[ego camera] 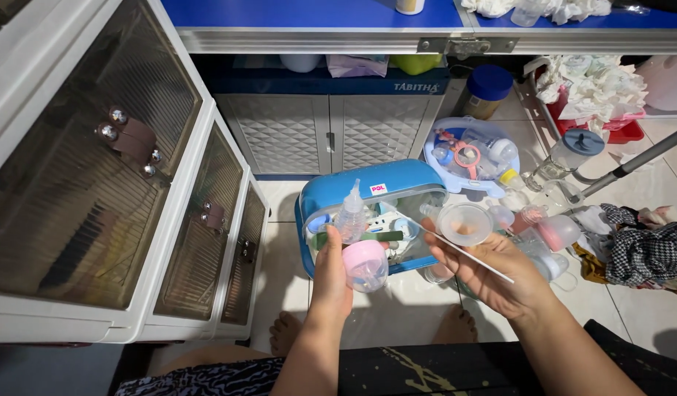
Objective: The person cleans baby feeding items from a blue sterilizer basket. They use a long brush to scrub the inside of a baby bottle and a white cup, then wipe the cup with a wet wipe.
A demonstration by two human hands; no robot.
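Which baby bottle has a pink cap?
The one in the left hand: a small clear bottle with a pink cap. The loose bottles in the pale blue tub behind show white and yellow tops, and nobody holds them.

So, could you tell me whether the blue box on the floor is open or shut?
Open. The blue box has its clear lid raised, with small parts visible inside, beyond the left hand.

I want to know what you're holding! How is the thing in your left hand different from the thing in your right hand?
The left hand grips a small clear bottle with a round pink part below; the right hand holds a clear funnel-shaped cup and a thin white stick. The bottle stands upright and narrow; the cup is wide and open. Both are see-through plastic.
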